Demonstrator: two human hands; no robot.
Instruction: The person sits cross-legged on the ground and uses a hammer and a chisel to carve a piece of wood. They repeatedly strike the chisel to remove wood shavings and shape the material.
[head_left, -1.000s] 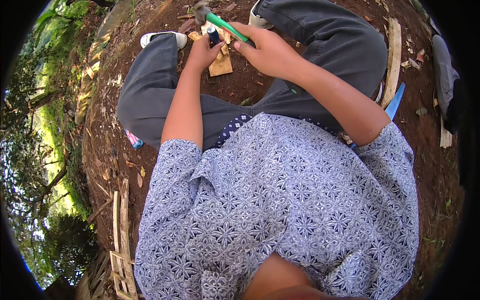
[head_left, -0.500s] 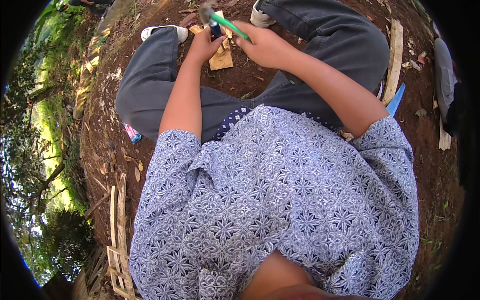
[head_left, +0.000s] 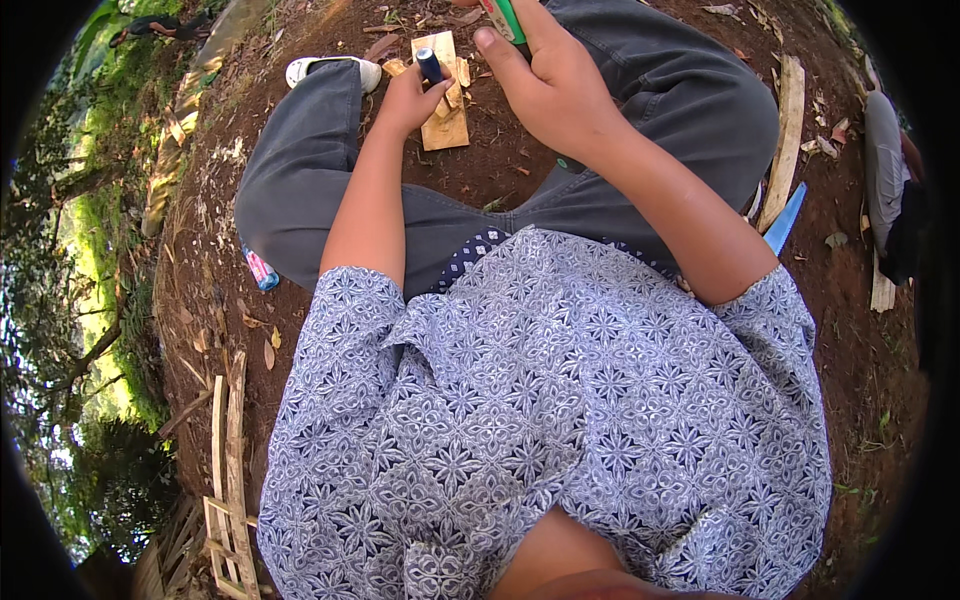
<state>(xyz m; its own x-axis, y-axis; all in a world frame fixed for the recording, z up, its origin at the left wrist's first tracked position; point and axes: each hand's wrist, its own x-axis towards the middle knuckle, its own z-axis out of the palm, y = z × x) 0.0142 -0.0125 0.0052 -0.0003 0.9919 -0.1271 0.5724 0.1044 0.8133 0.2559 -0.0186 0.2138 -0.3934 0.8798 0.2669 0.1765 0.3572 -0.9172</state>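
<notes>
Near the board's [head_left: 446,133] left edge, the left hand [head_left: 405,105] is closed round 1 dark-blue handle [head_left: 429,64]; beyond the right edge, the right hand [head_left: 560,92] grips 1 green handle [head_left: 506,20].

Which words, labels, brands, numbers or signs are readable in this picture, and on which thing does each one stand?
No text is clear enough to quote.
Green handle in the right hand: a pale and red marking, too small to read.
Pink, white and blue packet on the ground beside the left leg: coloured print, too small to read.
Dark blue handle in the left hand: no text visible.
</notes>
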